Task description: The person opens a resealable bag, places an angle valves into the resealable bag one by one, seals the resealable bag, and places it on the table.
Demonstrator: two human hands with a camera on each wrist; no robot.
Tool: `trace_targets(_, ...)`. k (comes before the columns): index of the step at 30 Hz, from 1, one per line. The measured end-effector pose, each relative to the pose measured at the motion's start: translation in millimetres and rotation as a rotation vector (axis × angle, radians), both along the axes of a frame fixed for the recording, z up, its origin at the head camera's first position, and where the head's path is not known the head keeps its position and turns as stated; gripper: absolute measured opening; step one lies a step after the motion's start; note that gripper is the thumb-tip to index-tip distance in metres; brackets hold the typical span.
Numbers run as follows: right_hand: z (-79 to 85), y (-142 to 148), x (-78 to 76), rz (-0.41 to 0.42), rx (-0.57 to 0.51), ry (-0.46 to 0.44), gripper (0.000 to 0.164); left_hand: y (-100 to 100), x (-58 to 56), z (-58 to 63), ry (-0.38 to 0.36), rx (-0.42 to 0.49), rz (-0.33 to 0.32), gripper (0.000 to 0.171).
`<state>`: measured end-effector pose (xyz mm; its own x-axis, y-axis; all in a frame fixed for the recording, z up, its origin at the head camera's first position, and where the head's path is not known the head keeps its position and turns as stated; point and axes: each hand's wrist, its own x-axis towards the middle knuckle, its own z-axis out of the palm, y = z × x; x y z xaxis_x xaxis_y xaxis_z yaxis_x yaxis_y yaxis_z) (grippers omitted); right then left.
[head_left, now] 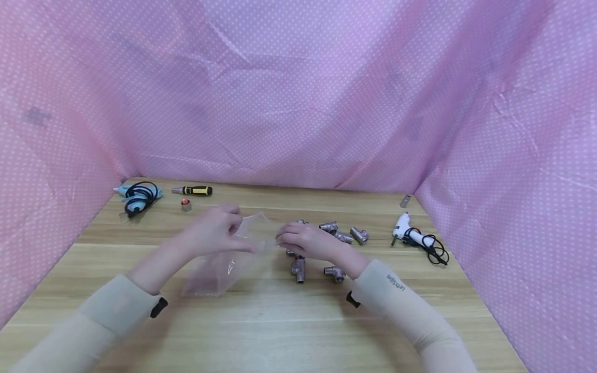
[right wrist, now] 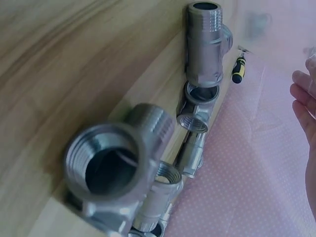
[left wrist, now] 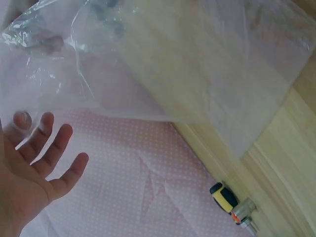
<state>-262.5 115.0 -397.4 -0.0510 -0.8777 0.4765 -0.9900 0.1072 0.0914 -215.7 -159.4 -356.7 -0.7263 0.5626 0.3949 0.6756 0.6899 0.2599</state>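
A clear plastic bag [head_left: 219, 272] hangs over the table between the two hands, its film also spread across the left wrist view [left wrist: 177, 74]. My right hand [head_left: 303, 239] pinches the bag's right edge with curled fingers. At the other side, my left hand [head_left: 216, 230] has thumb and fingers spread apart; in the left wrist view its fingers [left wrist: 64, 145] are loosely extended beside the film, one fingertip seen through it. Several metal tee pipe fittings [head_left: 298, 269] lie under and around my right hand, some partly hidden by it. Threaded ends show on the fittings [right wrist: 203, 47] close up.
Back left are a blue glue gun [head_left: 137, 203] with coiled black cord, a yellow-black screwdriver [head_left: 198, 190] and a short metal fitting [head_left: 186, 205] with something red inside. To the right lie a white glue gun [head_left: 404, 228] and a metal piece [head_left: 405, 201]. Pink dotted cloth [head_left: 289, 103] surrounds the table.
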Motion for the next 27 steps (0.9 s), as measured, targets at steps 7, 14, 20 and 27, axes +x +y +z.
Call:
trace_targets(7, -5.3, 0.2, -1.4, 0.010, -0.020, 0.003, 0.013, 4.0, 2.4, -7.3, -0.085, 0.148, 0.010, 0.045)
trace_targets(14, -6.0, 0.7, -1.1, 0.004, 0.004, -0.016, 0.013, 2.9, 5.0, -4.5, -0.230, 0.149, 0.057, 0.060)
trace_targets(20, -7.7, -0.6, -0.6, 0.030, 0.029, -0.025, 0.008, 4.6, 3.1, -7.3, -0.318, 0.204, 0.158, 0.049)
trace_targets(27, -11.4, 0.3, -1.9, 0.030, 0.042, -0.016, 0.010, 5.4, 3.1, -3.5, -0.360, 0.147, 0.144, 0.051)
